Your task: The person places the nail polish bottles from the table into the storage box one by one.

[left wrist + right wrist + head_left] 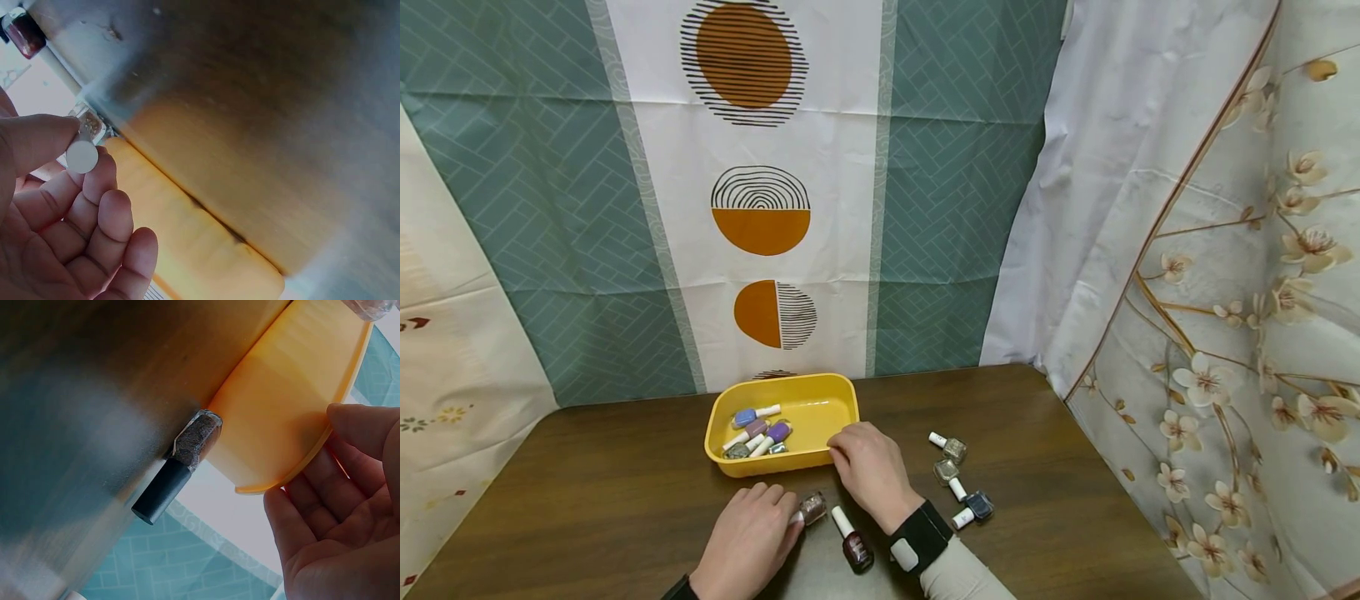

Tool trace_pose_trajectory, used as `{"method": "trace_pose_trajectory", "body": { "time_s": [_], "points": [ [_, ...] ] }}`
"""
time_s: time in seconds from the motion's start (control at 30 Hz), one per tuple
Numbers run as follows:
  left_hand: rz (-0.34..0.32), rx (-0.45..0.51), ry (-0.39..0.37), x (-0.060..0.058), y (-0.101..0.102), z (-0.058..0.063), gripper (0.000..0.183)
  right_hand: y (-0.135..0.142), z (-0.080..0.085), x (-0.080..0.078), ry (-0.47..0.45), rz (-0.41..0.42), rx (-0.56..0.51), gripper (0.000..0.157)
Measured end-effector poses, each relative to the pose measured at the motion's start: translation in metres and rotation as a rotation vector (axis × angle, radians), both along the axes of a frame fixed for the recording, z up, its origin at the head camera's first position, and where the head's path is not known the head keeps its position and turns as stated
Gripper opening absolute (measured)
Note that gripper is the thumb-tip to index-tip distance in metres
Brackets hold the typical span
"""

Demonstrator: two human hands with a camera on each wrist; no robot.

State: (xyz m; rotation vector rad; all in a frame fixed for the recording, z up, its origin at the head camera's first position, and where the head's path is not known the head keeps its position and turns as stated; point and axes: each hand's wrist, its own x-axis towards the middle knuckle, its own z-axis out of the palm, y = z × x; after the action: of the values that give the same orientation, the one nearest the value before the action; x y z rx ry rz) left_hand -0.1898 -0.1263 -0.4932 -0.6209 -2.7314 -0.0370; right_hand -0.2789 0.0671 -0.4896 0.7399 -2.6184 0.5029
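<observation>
At the left I'm seeing a yellow tray (820, 417) standing on the brown table (617, 492), a blue bottle (745, 418), a mauve bottle (756, 427) and a purple bottle (779, 432) lying in its left part among others. With the left hand (747, 533) I'm pinching the white cap of a brown glitter bottle (813, 508) between thumb and index finger. That bottle is sitting outside the tray, near its front wall; whether it is touching the table I cannot tell. Just right of it, a dark red bottle (857, 550) is lying, cap toward the tray. With the right hand (874, 471) I'm gripping the tray's rim at its near right corner, thumb and fingers holding it narrowly. Farthest right, two glitter bottles (955, 451) and a dark blue bottle (980, 505) are lying close together.
</observation>
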Motion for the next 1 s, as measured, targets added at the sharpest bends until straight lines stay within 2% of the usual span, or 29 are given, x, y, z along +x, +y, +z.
{"method": "trace_pose_trajectory", "body": {
  "time_s": [0.17,0.37,0.67,1.0],
  "points": [
    [-0.001,0.008,-0.018,0.004,0.0,0.005,0.021,0.0,-0.001,0.0,0.019,0.007,-0.007,0.015],
    [0.007,0.014,-0.045,0.009,-0.001,0.016,0.02,0.001,0.0,-0.001,0.022,0.013,-0.008,0.015],
    [-0.007,0.079,0.038,0.012,-0.004,0.035,0.018,0.001,0.0,-0.001,0.013,0.011,-0.01,0.015],
    [-0.02,0.096,0.09,0.011,-0.004,0.043,0.018,0.001,-0.002,-0.001,0.028,0.019,-0.021,0.014]
  ]
}}
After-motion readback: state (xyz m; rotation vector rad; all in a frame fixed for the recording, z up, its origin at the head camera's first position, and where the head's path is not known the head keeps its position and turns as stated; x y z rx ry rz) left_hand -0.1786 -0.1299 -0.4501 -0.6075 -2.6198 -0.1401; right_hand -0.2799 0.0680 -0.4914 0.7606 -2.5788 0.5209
